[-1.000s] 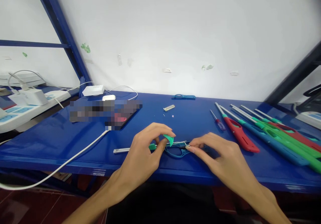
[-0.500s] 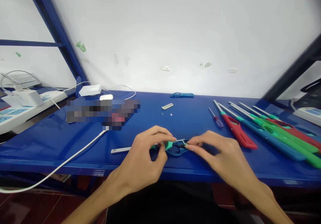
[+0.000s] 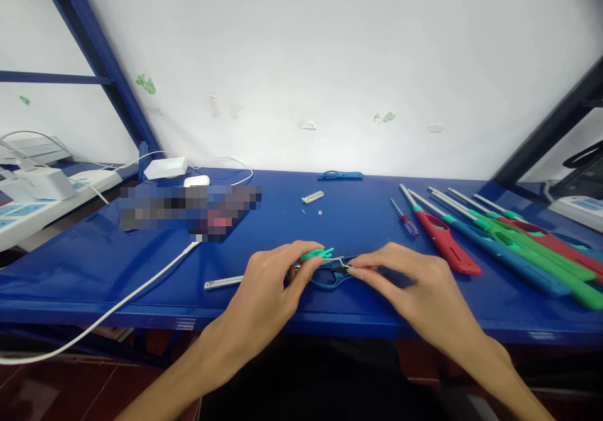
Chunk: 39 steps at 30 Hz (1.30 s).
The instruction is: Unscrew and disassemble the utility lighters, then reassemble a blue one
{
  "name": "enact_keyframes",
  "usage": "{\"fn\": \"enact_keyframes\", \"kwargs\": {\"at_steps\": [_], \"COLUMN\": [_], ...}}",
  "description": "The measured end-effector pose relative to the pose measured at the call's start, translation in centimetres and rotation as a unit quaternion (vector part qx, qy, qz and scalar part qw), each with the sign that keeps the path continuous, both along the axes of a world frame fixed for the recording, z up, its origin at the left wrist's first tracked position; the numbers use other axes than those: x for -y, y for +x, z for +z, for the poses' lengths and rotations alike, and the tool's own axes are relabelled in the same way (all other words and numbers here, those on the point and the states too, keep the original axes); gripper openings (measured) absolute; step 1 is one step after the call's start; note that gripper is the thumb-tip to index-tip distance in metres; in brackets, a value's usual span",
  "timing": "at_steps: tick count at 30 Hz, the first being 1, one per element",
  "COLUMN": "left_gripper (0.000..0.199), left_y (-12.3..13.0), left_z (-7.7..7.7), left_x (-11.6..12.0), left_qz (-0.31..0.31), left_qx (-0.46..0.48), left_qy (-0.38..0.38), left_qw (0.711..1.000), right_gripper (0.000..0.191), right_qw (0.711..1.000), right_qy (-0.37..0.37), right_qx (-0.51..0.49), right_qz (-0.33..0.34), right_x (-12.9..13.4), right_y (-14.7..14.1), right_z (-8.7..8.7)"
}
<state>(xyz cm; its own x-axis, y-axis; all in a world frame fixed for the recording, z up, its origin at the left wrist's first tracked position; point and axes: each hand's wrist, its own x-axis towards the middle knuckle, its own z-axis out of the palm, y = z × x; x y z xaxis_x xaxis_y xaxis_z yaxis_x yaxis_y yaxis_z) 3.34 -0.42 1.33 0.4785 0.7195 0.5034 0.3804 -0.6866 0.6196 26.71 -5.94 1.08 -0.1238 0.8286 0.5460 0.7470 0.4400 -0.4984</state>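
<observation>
Between thumb and fingers, my left hand (image 3: 271,289) pinches a small green plastic piece (image 3: 320,254) with thin prongs pointing right. Below and right of it lies an opened blue lighter handle half (image 3: 326,278), low on the table, with a thin pale wire or tube (image 3: 343,262) along its top. My right hand (image 3: 407,276) is closed at the right end of this handle, its thumb and index fingertips at the wire's bend and a small dark part. A silver metal lighter tube (image 3: 223,282) sticks out left from beneath my left hand. What lies under both palms is hidden.
Several long-necked lighters, one a red lighter (image 3: 447,245), lie at right beside a small screwdriver (image 3: 404,218). Further back are another blue handle half (image 3: 340,175), a cream-coloured part (image 3: 313,197) and tiny bits. A white cable (image 3: 141,289) crosses the left side near blurred items.
My left hand has lifted the green piece up from the blue handle and turned it so its prongs show. My right hand stays at the handle's right end. The view has shifted slightly.
</observation>
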Motion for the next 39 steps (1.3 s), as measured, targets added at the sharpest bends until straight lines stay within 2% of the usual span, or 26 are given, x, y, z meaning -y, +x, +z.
{"fn": "enact_keyframes", "kwargs": {"at_steps": [5, 11, 16, 18, 21, 26, 39], "left_gripper": [0.021, 0.025, 0.019, 0.018, 0.018, 0.021, 0.02], "left_y": [0.0, -0.1, -0.1, 0.0, 0.1, 0.1, 0.2], "left_z": [-0.3, -0.8, -0.8, -0.7, -0.8, -1.0, -1.2], "left_x": [-0.4, -0.6, -0.6, -0.7, -0.7, -0.8, -0.9], "left_qz": [-0.02, 0.003, -0.019, -0.008, 0.011, -0.007, -0.035], "left_qx": [-0.005, -0.023, -0.036, -0.048, -0.065, -0.08, -0.032], "left_qy": [0.022, 0.032, 0.099, 0.116, 0.114, 0.092, 0.064], "left_qw": [1.0, 0.999, 0.994, 0.992, 0.991, 0.992, 0.997], "right_gripper": [0.009, 0.008, 0.007, 0.008, 0.01, 0.011, 0.024], "right_qw": [1.0, 1.0, 1.0, 0.999, 0.997, 0.989, 0.958], "right_qy": [-0.007, -0.011, -0.008, -0.021, -0.053, -0.116, -0.203], "right_qx": [-0.014, -0.026, -0.029, -0.032, -0.047, -0.088, -0.201], "right_qz": [-0.004, -0.002, 0.002, 0.004, 0.006, 0.001, -0.021], "right_x": [0.1, -0.1, -0.1, -0.1, 0.0, 0.0, -0.1], "right_y": [0.1, 0.2, 0.3, 0.3, 0.3, 0.4, -0.7], "right_z": [-0.1, -0.1, -0.1, -0.1, -0.1, 0.2, 0.8]}}
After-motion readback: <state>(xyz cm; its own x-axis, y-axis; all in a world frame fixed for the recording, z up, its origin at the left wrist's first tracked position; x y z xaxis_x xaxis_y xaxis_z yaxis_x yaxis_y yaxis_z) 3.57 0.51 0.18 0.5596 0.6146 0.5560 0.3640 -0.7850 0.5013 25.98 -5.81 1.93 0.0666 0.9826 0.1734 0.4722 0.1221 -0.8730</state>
